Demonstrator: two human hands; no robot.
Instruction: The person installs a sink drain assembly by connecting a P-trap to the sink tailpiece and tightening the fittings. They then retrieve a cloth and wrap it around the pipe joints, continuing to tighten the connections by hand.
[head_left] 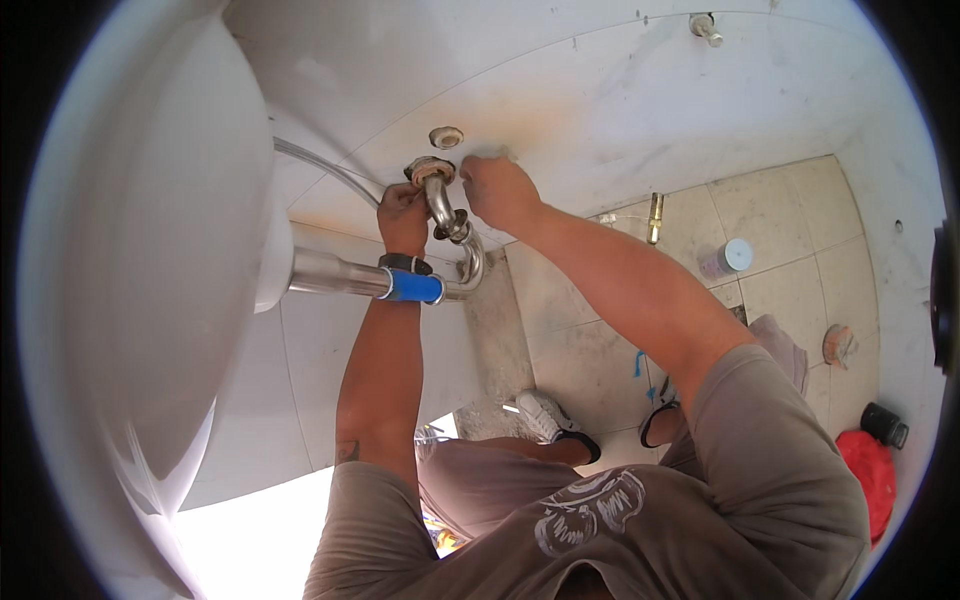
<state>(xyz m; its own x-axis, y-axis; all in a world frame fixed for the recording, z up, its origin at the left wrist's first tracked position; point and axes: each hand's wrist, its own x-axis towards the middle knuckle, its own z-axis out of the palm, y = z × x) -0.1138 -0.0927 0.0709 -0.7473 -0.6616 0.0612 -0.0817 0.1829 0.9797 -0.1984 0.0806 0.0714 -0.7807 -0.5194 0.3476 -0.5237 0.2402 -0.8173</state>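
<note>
A shiny metal drain pipe (437, 200) runs out of the wall and curves down into a U-shaped trap (476, 262). Where it enters the wall, a ragged ring of pale brown and whitish material (431, 170) surrounds it. My left hand (404, 217) is closed at the left side of this pipe end, fingertips against it; anything within them is hidden. To the right of the same joint, my right hand (498, 192) is curled near the wall with its fingertips out of sight. A small whitish bit shows beyond its knuckles. A loose metal flange (455, 225) sits lower on the pipe.
A white basin (150, 250) fills the left, its metal tailpiece (330, 274) joined to the trap by a blue-wrapped section (412, 286). Above is a wall hole (446, 138). On the tiled floor are a brass-coloured fitting (655, 218), a white-lidded container (735, 255) and a red bag (866, 480).
</note>
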